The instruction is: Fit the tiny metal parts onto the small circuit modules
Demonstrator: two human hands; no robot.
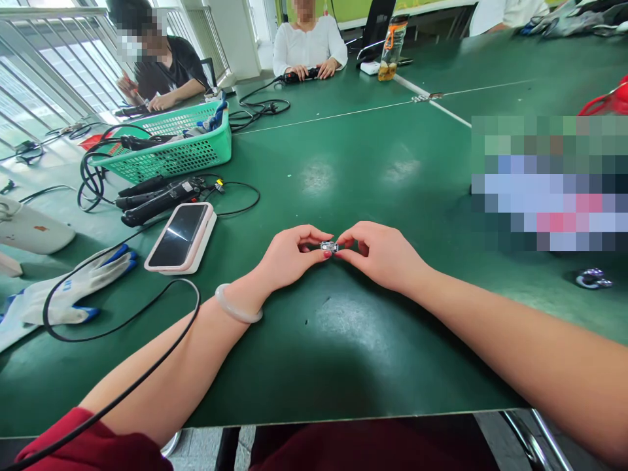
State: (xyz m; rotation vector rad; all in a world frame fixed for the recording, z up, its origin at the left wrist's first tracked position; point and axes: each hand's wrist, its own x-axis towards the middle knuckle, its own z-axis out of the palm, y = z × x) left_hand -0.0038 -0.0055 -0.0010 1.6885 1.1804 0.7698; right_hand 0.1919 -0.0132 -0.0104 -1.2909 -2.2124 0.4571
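Note:
A small, shiny clear-and-silver piece (329, 246) is pinched between my fingertips, just above the green table. Its exact kind is too small to make out. My left hand (294, 254) is closed on its left side, thumb below and fingers above. From the other side my right hand (380, 252) closes thumb and forefinger at the piece's right end. A whitish bangle (238, 306) circles my left wrist. Left of my left hand lies a phone in a pale pink case (180, 237).
The green table (275, 366) carries a teal basket (167, 157) of tools and cables, a black corded tool (161, 199), a glove (63, 288), and a bottle (392, 49). A black cable (132, 320) crosses over my left forearm. Two people sit opposite.

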